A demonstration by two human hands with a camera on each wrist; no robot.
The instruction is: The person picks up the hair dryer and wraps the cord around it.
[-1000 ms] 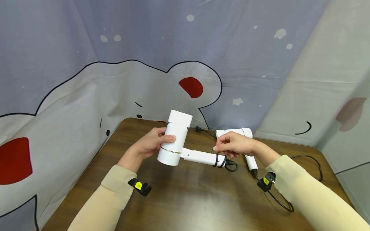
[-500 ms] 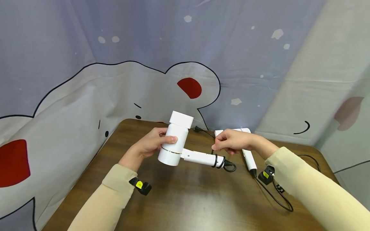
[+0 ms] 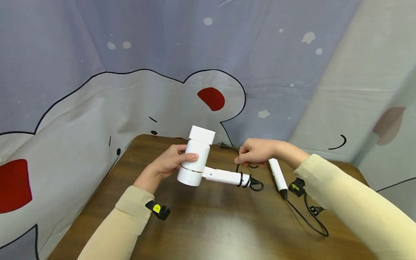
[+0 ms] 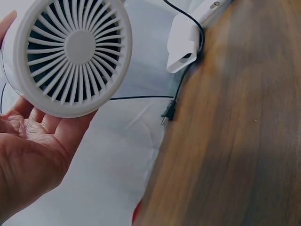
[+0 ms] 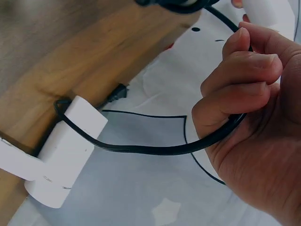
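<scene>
A white hair dryer [image 3: 199, 150] with a thin gold ring hangs above the table, its barrel gripped by my left hand [image 3: 169, 160], thumb across the front. Its handle points right, and black cord [image 3: 241, 180] winds round the handle's end. In the left wrist view the slatted round grille [image 4: 79, 46] faces the camera, with the palm below it. Beyond the handle end, my right hand [image 3: 258, 150] pinches the cord between thumb and fingers. The right wrist view shows that cord [image 5: 155, 149] running through the curled fingers and bowing out in a loose loop.
A second white hair dryer [image 5: 70, 150] lies at the back right of the wooden table [image 3: 195, 227], partly behind my right hand in the head view. One plug [image 3: 224, 145] rests near the back edge, another [image 3: 316, 210] beside the right forearm. A patterned curtain [image 3: 146, 104] hangs behind.
My right hand has moved slightly up and left with the cord, and more of the cord shows below it. The left hand and the held hair dryer stay nearly still.
</scene>
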